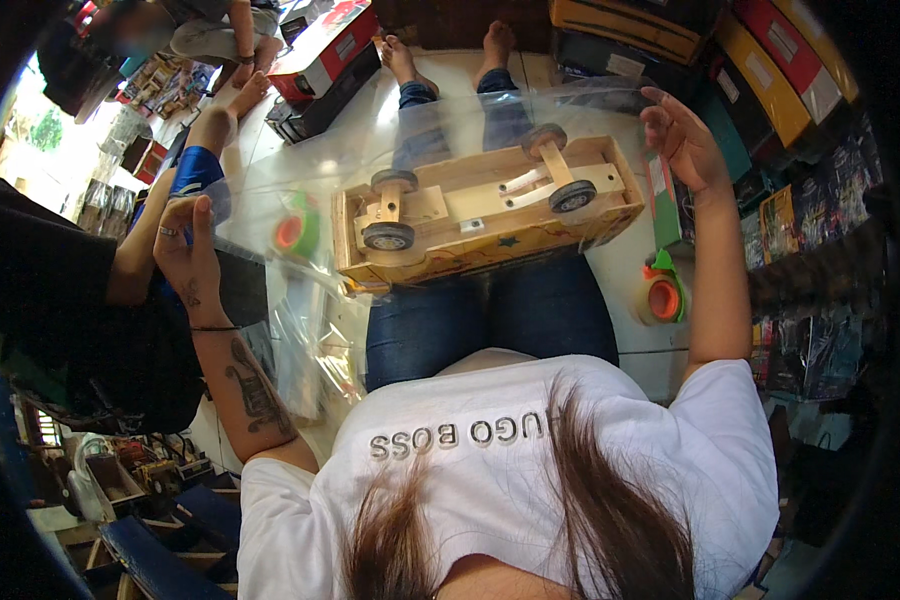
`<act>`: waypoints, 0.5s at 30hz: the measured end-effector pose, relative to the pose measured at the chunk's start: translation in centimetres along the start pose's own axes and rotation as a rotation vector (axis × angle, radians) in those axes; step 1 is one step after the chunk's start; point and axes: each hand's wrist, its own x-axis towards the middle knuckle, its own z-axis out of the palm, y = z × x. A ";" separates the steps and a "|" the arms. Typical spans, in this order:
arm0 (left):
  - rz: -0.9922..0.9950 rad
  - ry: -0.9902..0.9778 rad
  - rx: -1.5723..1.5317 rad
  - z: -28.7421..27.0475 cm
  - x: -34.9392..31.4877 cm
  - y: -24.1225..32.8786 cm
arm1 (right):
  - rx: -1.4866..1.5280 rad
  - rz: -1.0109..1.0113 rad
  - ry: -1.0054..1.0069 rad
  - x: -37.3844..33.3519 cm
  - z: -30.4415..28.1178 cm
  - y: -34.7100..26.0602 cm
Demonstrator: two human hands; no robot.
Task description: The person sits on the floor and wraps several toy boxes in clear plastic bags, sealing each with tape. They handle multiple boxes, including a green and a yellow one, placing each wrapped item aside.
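Note:
A wooden toy truck (470, 222) lies upside down over my thighs, its black wheels and pale axle blocks facing up. Clear plastic film (315, 165) spreads around and behind it, stretching out to both sides. At the left, my left hand (192, 240) is raised with thumb and fingers closed on one edge of the film. My right hand (685, 145) is up at the far right, its bent fingers pinching the opposite edge. Neither hand touches the truck. How the film passes beneath the truck is hidden.
Green-and-orange tape dispensers stand on the floor, one (295, 230) left of the truck and one (662, 290) at its right. Boxes (760, 90) and wrapped packages (820, 215) line the right side. Another person (195, 150) sits close at my left; red and black boxes (325, 65) lie beyond.

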 end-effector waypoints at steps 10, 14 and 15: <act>0.088 -0.028 0.037 -1.2 0.6 0.1 | -0.225 -0.328 0.301 3.3 1.6 -2.2; 0.139 -0.044 0.051 -1.2 0.3 0.0 | -0.023 -0.041 0.280 2.8 2.6 -2.0; 0.140 -0.059 0.044 -1.2 0.3 0.0 | -0.018 0.055 0.297 2.6 2.7 -1.9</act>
